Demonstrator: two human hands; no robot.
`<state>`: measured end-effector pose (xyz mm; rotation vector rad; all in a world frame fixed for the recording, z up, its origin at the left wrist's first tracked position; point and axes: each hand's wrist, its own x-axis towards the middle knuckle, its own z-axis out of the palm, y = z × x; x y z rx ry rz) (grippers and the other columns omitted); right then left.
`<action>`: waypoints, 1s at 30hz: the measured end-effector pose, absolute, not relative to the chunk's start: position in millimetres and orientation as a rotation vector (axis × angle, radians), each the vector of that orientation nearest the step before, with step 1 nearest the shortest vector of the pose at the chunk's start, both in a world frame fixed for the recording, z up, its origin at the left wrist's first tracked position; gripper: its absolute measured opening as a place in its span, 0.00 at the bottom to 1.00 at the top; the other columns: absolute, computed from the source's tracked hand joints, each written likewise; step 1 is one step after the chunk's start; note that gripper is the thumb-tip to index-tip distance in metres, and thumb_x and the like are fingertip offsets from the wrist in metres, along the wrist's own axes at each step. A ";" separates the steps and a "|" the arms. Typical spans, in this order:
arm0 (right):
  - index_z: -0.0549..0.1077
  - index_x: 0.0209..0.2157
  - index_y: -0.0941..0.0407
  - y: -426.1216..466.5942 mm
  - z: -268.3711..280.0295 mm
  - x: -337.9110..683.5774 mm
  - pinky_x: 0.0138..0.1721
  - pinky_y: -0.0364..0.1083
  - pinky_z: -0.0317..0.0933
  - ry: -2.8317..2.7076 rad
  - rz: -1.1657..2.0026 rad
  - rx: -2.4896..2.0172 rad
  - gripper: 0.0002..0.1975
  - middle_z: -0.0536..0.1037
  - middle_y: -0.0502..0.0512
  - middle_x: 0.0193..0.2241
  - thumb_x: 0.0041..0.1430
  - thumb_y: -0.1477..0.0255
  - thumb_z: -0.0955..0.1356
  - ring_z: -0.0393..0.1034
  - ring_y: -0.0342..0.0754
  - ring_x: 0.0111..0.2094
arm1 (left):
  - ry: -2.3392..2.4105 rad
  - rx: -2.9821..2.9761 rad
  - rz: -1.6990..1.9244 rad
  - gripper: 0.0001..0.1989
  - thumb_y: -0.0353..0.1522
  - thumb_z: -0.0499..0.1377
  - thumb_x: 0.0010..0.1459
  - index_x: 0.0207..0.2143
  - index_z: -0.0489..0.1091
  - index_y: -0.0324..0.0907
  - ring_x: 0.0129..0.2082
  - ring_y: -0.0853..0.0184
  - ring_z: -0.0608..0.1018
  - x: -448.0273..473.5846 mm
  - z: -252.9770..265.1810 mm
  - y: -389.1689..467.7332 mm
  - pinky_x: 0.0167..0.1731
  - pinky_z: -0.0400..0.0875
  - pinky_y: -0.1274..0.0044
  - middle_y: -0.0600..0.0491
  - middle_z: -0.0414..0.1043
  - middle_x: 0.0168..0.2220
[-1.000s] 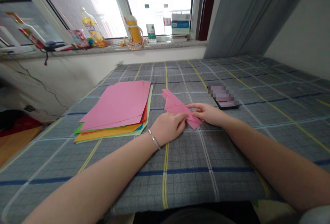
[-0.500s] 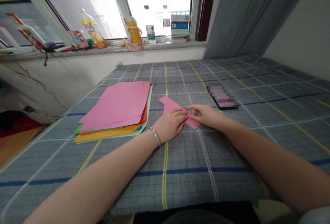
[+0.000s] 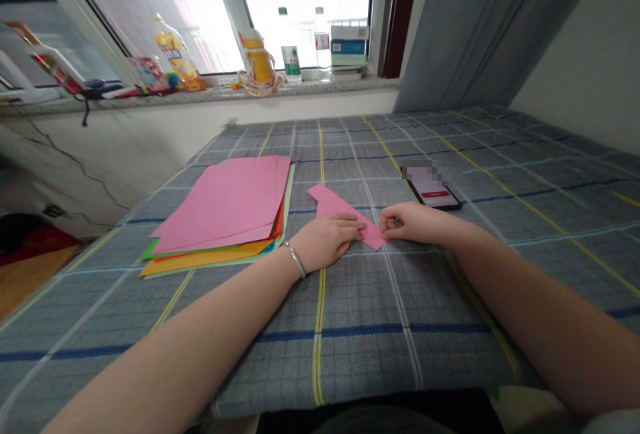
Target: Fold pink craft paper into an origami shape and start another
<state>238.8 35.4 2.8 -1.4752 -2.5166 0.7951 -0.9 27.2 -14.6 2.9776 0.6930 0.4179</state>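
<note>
A folded piece of pink paper [image 3: 334, 203] lies on the checked cloth in front of me, with a slanted upper edge and a narrow tip at its far left. My left hand [image 3: 327, 241], a silver bangle on its wrist, lies flat across the paper's lower middle, fingers stretched to the right. That hand covers part of the folds. At the paper's right corner, my right hand [image 3: 403, 222] is curled, thumb and fingertips pinched together at the edge.
To the left lies a stack of coloured paper [image 3: 225, 201], pink on top. A phone [image 3: 435, 194] rests beyond my right hand. Bottles, a yellow cup [image 3: 259, 64] and boxes [image 3: 349, 47] stand on the windowsill. A grey curtain [image 3: 465, 27] hangs at the right.
My right hand has moved right along the paper, from near my left fingertips to the right corner. My left hand has stayed on the paper with its fingers a little straighter.
</note>
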 end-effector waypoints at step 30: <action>0.73 0.43 0.50 22.8 -0.8 224.0 0.32 0.44 0.53 -2.689 0.353 -1.231 0.14 0.78 0.53 0.38 0.62 0.60 0.62 0.69 0.49 0.36 | 0.693 2.801 0.460 0.11 0.24 0.50 0.60 0.41 0.69 0.39 0.57 0.64 0.68 -1.4 -17.9 29.6 0.57 0.65 0.68 0.45 0.69 0.54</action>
